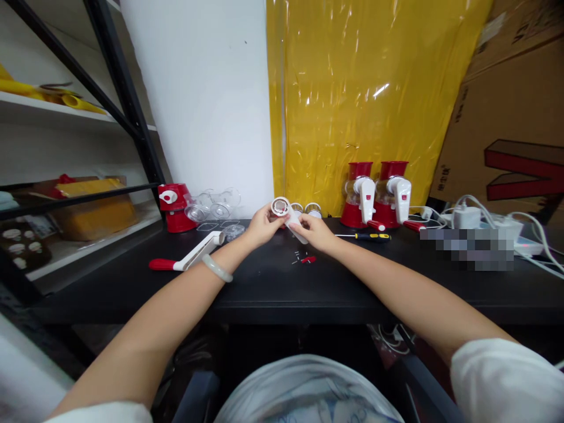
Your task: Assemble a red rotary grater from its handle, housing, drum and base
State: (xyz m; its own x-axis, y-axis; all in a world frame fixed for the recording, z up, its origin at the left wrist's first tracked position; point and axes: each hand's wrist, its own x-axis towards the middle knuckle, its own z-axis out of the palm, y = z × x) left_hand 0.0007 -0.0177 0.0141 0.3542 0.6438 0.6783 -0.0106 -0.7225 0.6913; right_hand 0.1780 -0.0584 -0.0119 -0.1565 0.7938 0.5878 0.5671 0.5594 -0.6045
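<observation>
Above the black table, both my hands hold a white plastic crank arm [299, 232] whose round hollow end [281, 206] faces me. My left hand [262, 225] grips it beside that round end, the thumb lying across it. On the narrower part, my right hand [317, 232] has its fingers closed. Just below lie a small red plastic piece [309, 259] and several small screws [296, 255]. A crank handle [189, 258] with a red grip rests near my left forearm. To the right of my right hand is a yellow-and-black screwdriver [372, 237].
Two red-and-white rotary graters [360, 197] stand at the back right, near white cables and adapters [467, 216]. At the back left are a red grater body [177, 211] and clear plastic parts [220, 202]. Grater drums [313, 209] sit behind my hands. A shelf [88, 249] borders the left.
</observation>
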